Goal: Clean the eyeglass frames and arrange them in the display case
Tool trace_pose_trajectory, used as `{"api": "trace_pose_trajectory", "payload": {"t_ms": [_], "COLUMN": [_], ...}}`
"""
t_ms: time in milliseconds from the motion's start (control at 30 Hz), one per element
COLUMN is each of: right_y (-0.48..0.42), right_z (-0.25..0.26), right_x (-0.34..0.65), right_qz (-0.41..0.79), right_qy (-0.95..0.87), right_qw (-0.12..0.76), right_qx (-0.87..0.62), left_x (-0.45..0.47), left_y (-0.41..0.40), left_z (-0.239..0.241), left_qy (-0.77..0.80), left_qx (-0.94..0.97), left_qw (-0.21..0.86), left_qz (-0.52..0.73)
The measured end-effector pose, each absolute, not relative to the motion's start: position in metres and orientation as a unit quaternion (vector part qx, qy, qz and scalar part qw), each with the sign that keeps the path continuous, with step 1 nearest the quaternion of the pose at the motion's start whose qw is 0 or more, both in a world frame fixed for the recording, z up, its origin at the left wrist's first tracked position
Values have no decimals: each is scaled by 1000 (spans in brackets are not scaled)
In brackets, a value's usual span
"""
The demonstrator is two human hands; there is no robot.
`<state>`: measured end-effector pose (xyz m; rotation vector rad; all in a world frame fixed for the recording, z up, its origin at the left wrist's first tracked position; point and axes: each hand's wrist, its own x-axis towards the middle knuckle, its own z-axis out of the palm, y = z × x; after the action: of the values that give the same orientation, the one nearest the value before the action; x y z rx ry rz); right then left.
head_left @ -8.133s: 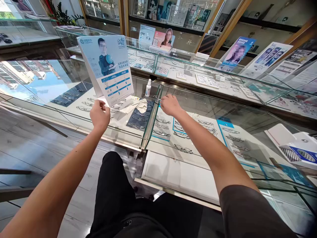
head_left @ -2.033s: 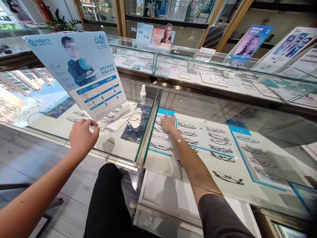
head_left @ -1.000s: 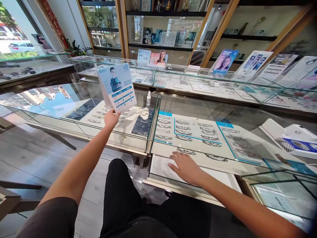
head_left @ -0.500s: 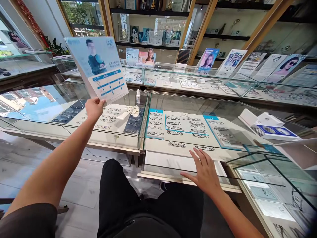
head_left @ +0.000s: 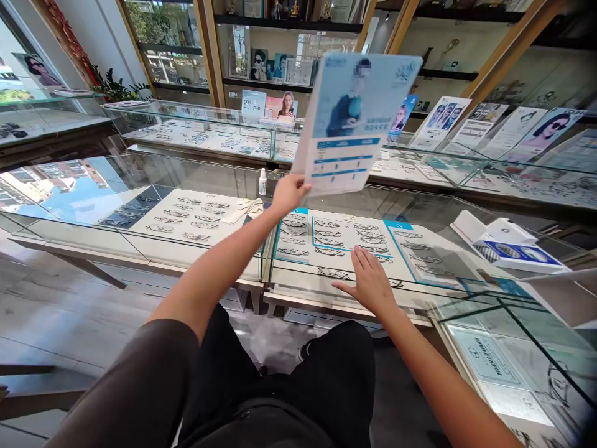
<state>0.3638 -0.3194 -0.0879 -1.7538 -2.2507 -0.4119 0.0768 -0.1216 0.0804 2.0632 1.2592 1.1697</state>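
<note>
My left hand grips the lower left corner of a blue and white display sign and holds it up in the air above the glass counter. My right hand lies flat with fingers spread on the near edge of the display case, over rows of eyeglass frames laid on white and blue trays inside. A small white spray bottle and a crumpled white cloth rest on the glass to the left.
A second glass case with more frames runs along the back. Posters and leaflets lean at the back right. A white and blue box sits on the right counter. Grey floor lies at the left.
My left hand has swung the sign from over the left case to over the middle one. My right hand has moved forward onto the case's near edge, and the drawer now looks closed.
</note>
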Motion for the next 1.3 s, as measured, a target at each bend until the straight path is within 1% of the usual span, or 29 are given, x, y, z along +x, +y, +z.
{"api": "trace_pose_trajectory", "payload": {"t_ms": [100, 200, 433, 567, 733, 900, 1033, 1100, 1133, 1167, 1200, 1233, 1300], "right_y": [-309, -306, -306, -305, -303, -302, -303, -303, -303, -303, -303, -303, -304], "right_z": [-91, -96, -103, -107, -114, -115, -112, -112, -112, -112, -112, -111, -109], "right_x": [363, 359, 350, 351, 352, 353, 355, 357, 358, 359, 359, 359, 359], "right_qz": [-135, -137, -152, -162, -212, -223, -218, -214, -212, -210, -210, -213, -222], "right_qy": [-772, -762, -747, -740, -735, -736, -737, -741, -743, -744, -747, -749, -752], "right_qw": [124, 141, 184, 205, 246, 253, 256, 253, 252, 252, 253, 253, 250], "right_qx": [-608, -618, -621, -619, -595, -586, -586, -584, -583, -581, -578, -575, -568], "left_x": [136, 183, 241, 258, 267, 268, 268, 255, 242, 226, 207, 186, 140], "left_y": [-120, -123, -130, -134, -143, -146, -155, -180, -201, -228, -258, -291, -355], "left_z": [57, 34, -2, -9, -14, -16, -4, 2, 0, -5, -15, -31, -78], "left_qy": [445, 422, 422, 426, 433, 440, 456, 465, 453, 406, 360, 320, 271], "left_qx": [760, 769, 770, 773, 771, 767, 755, 741, 731, 734, 745, 767, 813], "left_qw": [261, 307, 342, 353, 364, 374, 378, 364, 343, 330, 337, 351, 395], "left_qz": [396, 370, 334, 311, 294, 281, 282, 318, 379, 431, 449, 432, 331]}}
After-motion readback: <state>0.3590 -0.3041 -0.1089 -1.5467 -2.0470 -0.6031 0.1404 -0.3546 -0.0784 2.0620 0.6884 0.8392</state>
